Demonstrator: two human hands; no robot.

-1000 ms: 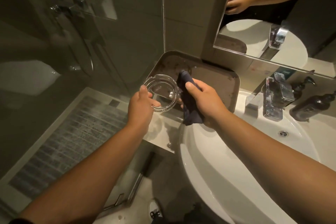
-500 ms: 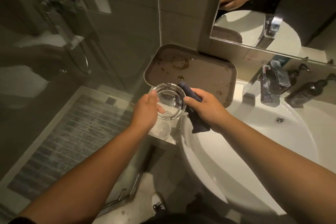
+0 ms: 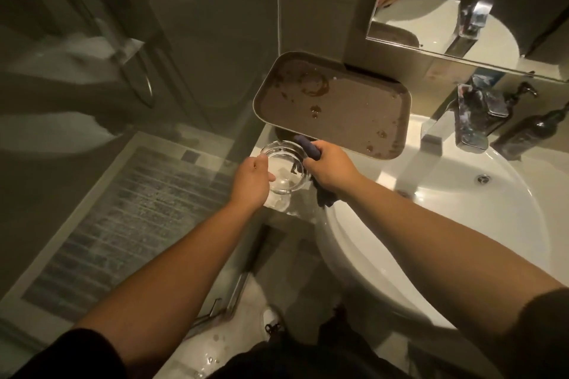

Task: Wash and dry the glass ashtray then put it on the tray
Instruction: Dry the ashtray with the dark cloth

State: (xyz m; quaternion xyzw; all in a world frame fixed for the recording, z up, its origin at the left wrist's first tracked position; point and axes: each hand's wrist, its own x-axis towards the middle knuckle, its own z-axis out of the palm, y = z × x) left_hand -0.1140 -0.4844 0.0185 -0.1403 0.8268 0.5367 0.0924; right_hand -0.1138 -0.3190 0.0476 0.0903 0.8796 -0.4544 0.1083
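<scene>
Drying step in hand, judging by the cloth against the glass and no water seen running from the tap [image 3: 480,114]. Left hand [image 3: 251,183] curled on the near-left rim of the ashtray [image 3: 284,171], thumb laid over the edge, fingers closed on the glass. Right hand [image 3: 331,168] closed on a dark cloth [image 3: 311,149], pressed to the ashtray's rim at about 2 o'clock, loose end hanging toward 5 o'clock. Ashtray held level above the counter corner, just beside the basin [image 3: 431,224] at its 9 o'clock, and just short of the near edge of the tray [image 3: 397,95], which lies toward 1 o'clock. Tray floor spotted with brown rings and drips. Next, probably: cloth worked round rim and bowl, then lift forward toward 1 o'clock and set down flat on the tray, cloth hand released first. Slippery if wet; firm hold needed.
</scene>
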